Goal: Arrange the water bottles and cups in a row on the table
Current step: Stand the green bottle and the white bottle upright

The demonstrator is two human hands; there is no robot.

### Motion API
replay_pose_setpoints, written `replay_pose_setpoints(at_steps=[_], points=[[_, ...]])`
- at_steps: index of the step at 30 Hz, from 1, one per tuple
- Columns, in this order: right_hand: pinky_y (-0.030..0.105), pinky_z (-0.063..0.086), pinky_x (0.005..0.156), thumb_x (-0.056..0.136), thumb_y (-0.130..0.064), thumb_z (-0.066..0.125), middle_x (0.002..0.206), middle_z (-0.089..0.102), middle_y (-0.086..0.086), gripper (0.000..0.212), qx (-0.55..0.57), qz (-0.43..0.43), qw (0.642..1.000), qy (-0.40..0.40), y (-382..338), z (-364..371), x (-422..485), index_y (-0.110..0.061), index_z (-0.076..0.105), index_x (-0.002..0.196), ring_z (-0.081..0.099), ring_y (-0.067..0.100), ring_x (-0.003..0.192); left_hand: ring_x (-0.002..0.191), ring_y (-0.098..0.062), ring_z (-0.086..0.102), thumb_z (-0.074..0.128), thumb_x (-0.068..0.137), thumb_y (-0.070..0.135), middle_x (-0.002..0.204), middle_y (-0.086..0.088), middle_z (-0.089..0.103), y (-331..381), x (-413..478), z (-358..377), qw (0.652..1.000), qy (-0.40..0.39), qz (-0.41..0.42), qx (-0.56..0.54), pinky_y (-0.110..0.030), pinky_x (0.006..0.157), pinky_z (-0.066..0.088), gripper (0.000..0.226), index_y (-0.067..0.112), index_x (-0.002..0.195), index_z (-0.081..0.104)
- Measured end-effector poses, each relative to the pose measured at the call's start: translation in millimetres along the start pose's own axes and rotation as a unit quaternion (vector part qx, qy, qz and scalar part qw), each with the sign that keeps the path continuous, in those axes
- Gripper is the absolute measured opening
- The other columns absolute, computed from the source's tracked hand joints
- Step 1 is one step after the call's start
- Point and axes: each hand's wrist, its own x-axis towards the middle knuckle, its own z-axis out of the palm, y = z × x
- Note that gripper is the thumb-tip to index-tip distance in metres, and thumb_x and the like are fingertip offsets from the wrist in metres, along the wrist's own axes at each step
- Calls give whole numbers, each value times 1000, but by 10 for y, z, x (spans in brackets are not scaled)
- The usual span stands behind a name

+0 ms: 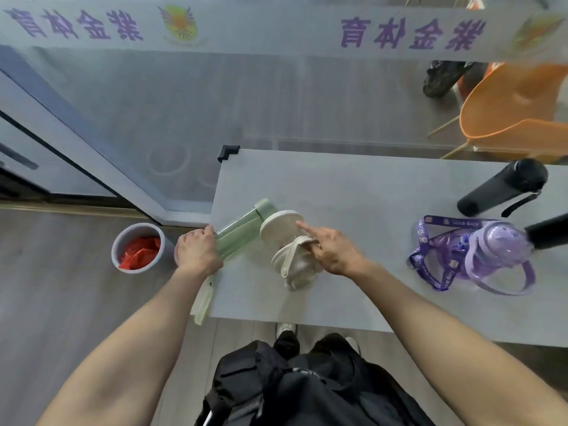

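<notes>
- Green, see-through plastic is what your left hand is wrapped around: its fingers are closed on the lower body of the green bottle, at the left edge of the table, left of centre in the frame
- Your right hand grips the strap of the cream cup with curled fingers while the index finger lies straight along the lid; the cup sits just right of the green bottle, their tops touching or nearly so
- To do this step well, settle each base flat on the table before you let go, and leave a small gap so the two lids do not knock
- The green bottle's long axis runs from lower left to upper right of the frame, cap end towards the upper right; it looks tilted, though the wide lens may exaggerate this
- The cream cup leans the other way, lid towards the upper left
- Line both up with the purple bottle at the right of the frame; the black bottle in the upper right is probably next
</notes>
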Motion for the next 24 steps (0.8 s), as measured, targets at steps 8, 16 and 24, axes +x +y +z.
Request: replay_pose_setpoints(at_steps=[8,16,24], points=[[48,66,90,109,-57,47,113,78,1,32,137,73,984,89,-60,-144,-34,-54,68,133,77,29,102,102,-19,63,82,50,43,117,7,58,-69,-143,-240,987,-12,43,-152,-38,90,59,81,32,127,58],[50,68,58,110,-63,47,101,74,9,49,275,186,930,161,-19,-345,-169,-27,80,116,80,33,69,107,-22,60,86,54,51,118,2,62,21,-50,-990,968,68,107,-214,-41,93,56,89,28,137,67],[54,69,67,101,-75,40,97,79,9,59,345,268,868,236,331,-402,-142,-28,74,93,81,40,73,98,-23,62,93,59,43,107,2,65,575,47,-1399,928,161,132,-309,-36,82,52,79,25,127,57]])
